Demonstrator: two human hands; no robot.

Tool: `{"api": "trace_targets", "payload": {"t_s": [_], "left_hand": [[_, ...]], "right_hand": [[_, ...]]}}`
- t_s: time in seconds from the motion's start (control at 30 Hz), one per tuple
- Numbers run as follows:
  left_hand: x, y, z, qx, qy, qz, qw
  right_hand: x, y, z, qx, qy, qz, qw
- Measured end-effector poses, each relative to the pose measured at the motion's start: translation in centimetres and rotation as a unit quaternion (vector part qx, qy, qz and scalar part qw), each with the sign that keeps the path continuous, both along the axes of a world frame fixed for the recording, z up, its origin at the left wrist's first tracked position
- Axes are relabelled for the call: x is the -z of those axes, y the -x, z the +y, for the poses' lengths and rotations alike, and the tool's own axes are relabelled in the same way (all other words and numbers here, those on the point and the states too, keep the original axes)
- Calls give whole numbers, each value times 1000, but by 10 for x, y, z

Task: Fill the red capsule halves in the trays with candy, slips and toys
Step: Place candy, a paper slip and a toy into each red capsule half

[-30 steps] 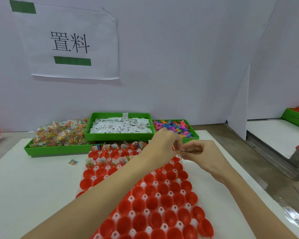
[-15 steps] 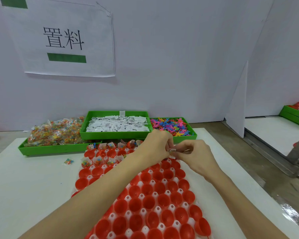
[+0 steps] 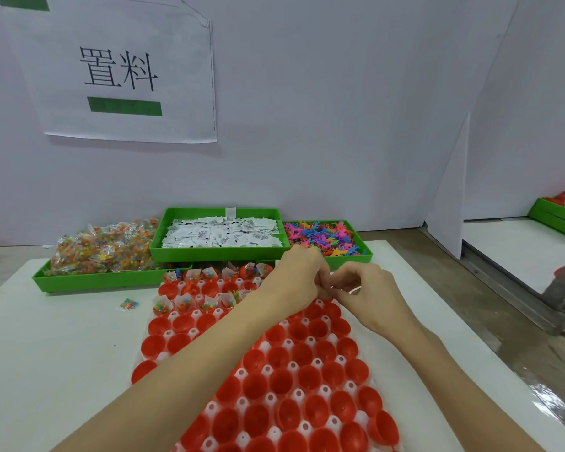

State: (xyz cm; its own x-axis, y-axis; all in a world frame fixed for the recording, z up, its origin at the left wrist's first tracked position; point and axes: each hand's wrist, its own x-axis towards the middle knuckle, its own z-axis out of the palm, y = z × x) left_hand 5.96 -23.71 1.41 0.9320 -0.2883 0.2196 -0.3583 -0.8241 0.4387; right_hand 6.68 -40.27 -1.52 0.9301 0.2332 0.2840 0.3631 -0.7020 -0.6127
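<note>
The capsule tray [image 3: 274, 370] lies on the table [image 3: 56, 353], running from the near edge toward the far edge. Its far rows hold filled capsule halves [image 3: 209, 278]. Behind it, along the far edge, sit three bins side by side: the candy bin [image 3: 108, 272] on the left, the slip bin [image 3: 219, 246] in the middle, the toy bin [image 3: 346, 256] on the right. One loose candy bag [image 3: 129, 303] lies on the table left of the capsule tray. Both hands meet over the tray's far right part, the left hand [image 3: 294, 282] just beside the right hand [image 3: 369, 298].
</note>
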Motion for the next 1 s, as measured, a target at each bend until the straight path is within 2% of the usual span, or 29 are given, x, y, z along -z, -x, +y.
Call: {"api": "trace_targets", "payload": {"t_s": [0.1, 0.2, 0.3, 0.43, 0.63, 0.83, 0.93, 1.0], "left_hand": [[-1, -3, 2, 12, -14, -3, 1000], [5, -3, -2, -2, -35, -42, 998], [11, -3, -7, -15, -87, -73, 993], [9, -4, -11, -24, -132, -72, 988], [1, -2, -8, 35, -185, -88, 978], [0, 2, 5, 31, -100, -81, 991], [-10, 15, 20, 14, 18, -102, 994], [-15, 25, 39, -36, 84, -121, 988]], "right_hand": [[4, -4, -2, 6, -9, 8, 1000], [5, -7, -4, 7, -31, 36, 999], [2, -9, -6, -9, -42, 59, 997], [4, -10, -6, 1, -14, 37, 999], [4, -7, -4, 2, -53, 46, 998], [-1, -6, -11, 29, -33, 44, 998], [-6, -4, -15, 37, -50, 29, 998], [-9, -3, -17, 37, -72, 20, 997]]}}
